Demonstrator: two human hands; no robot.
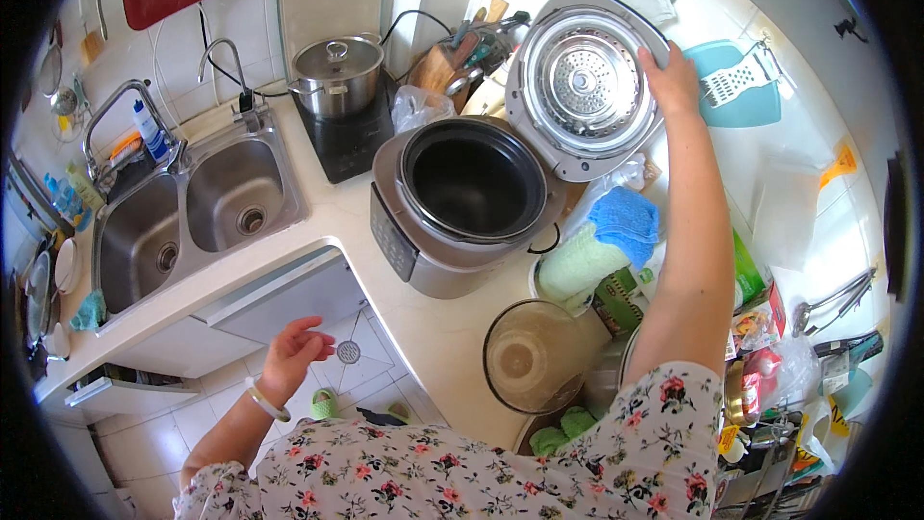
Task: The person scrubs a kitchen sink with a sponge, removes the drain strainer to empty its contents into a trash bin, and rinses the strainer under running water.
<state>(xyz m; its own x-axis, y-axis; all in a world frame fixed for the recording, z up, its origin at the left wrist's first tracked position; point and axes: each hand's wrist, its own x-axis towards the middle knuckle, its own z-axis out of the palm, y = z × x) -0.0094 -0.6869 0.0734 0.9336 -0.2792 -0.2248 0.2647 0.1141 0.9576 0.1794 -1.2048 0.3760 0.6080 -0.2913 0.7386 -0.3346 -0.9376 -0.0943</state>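
In front of me on the counter stands a grey electric cooker (455, 267) with its lid up. Inside it sits a dark inner pot (473, 184); I see nothing in it. My right hand (671, 79) holds the rim of the raised cooker lid (530, 79), thumb on its inner side. A round perforated metal plate (581, 79) lines that lid. Over the floor, short of the counter edge, my left hand (296, 354) hangs with nothing in it, fingers loosely bent and partly apart. A pale bangle (267, 401) circles that wrist.
Left of the cooker, a lidded steel pot (337, 76) stands on a black induction hob (346, 141). Beyond is a double sink (234, 195). Near my right arm are a green towel roll (581, 267), a blue cloth (624, 224) and a glass bowl (534, 357). A knife block (437, 72) stands behind.
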